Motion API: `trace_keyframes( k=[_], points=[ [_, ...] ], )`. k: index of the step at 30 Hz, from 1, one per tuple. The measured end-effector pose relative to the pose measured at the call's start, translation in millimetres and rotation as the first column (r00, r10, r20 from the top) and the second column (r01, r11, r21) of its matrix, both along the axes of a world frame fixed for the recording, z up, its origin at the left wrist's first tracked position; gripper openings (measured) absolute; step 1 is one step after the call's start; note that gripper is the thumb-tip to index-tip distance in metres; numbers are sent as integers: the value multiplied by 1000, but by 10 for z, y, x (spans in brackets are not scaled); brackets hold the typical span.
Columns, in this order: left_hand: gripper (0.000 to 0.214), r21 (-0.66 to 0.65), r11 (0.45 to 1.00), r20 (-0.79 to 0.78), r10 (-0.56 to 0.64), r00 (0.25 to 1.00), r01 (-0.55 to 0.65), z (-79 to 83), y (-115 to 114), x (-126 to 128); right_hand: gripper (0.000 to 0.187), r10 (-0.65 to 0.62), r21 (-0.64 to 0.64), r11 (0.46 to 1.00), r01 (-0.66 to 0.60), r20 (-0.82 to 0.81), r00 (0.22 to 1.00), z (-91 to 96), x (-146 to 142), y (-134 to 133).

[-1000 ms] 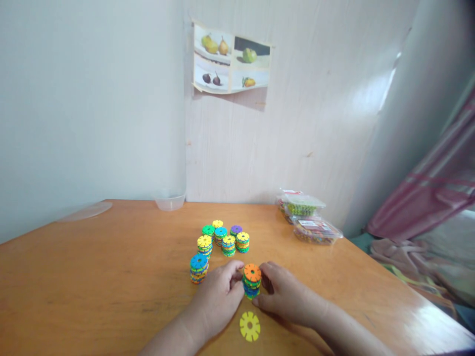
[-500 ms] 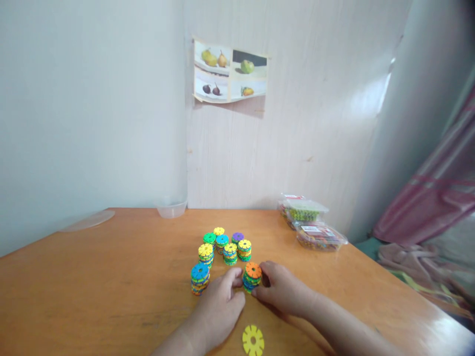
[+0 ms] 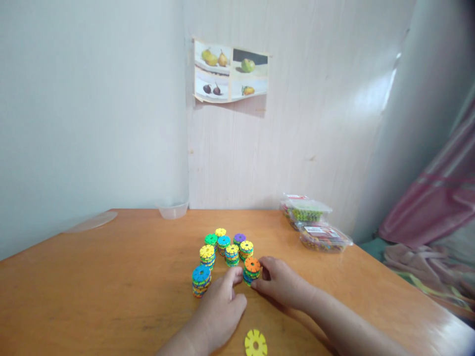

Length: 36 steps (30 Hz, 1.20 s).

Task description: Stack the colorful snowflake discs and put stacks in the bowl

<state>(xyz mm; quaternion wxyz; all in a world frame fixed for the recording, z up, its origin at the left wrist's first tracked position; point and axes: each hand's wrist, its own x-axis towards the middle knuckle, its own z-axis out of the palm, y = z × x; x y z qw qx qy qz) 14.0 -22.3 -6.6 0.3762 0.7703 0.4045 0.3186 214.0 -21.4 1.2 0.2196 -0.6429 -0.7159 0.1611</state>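
A stack of notched plastic discs [image 3: 251,276] with an orange disc on top stands between my hands. My right hand [image 3: 282,283] grips its right side, the thumb low at the front and the fingers at the side. At its left, my left hand [image 3: 222,306] is curved with thumb and fingers apart; its fingertips are at or very near the stack. A blue-topped stack [image 3: 201,280] stands just left of my left hand. Beyond are several more stacks, including a yellow-topped one [image 3: 232,256] and a purple-topped one [image 3: 239,239]. One loose yellow disc [image 3: 256,343] lies flat nearest me.
Clear plastic boxes [image 3: 324,238] of colourful pieces sit at the back right of the wooden table [image 3: 111,287]. A translucent tub [image 3: 173,211] and a flat clear lid [image 3: 92,221] lie along the back left. Fruit pictures [image 3: 230,71] hang on the wall.
The orange-topped stack has slid slightly away from me, toward the other stacks, with my right hand moving along at its side. My left hand stays close by it.
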Motion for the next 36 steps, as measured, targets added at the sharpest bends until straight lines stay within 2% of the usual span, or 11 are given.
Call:
trace_keyframes(
  k=[5,9,12,14,17,21,24,27,32,34,36],
  points=[
    [55,4,1000,-13,5,1000,-5,12,-1,9,21,20,0,1000,-20,-21,1000,26,-11,4],
    [55,-9,1000,-15,6,1000,-6,13,9,6,33,-23,-18,1000,22,-73,997,19,40,-32],
    [56,-22,1000,-8,9,1000,-9,12,10,6,16,-67,-12,998,67,-65,996,22,79,-194],
    [55,-20,999,-11,29,1000,-29,15,7,8,5,-17,-58,998,11,-105,994,45,72,-366],
    [53,-5,1000,-18,28,999,-28,25,-2,10,14,70,-167,980,-105,-198,978,104,9,-633],
    [51,6,999,-30,35,999,-34,17,-3,1,34,116,-194,972,-135,-105,988,137,-103,-813],
    [48,11,998,-43,63,997,-63,-11,9,-8,25,99,-179,978,-105,-42,994,71,-158,-799],
    [48,17,998,-20,63,998,-62,-33,23,-12,22,79,-193,977,-89,-62,995,-22,-189,-743],
    [48,22,996,-36,83,996,-83,-62,40,-10,10,32,-241,964,-108,-300,953,14,-232,-681],
    [48,26,996,-34,87,996,-86,-68,40,-10,3,8,-241,962,-127,-442,897,107,-225,-641],
    [47,29,997,-15,65,998,-65,-63,36,-11,8,-34,-224,968,-116,-571,820,202,-189,-566]
  ],
)
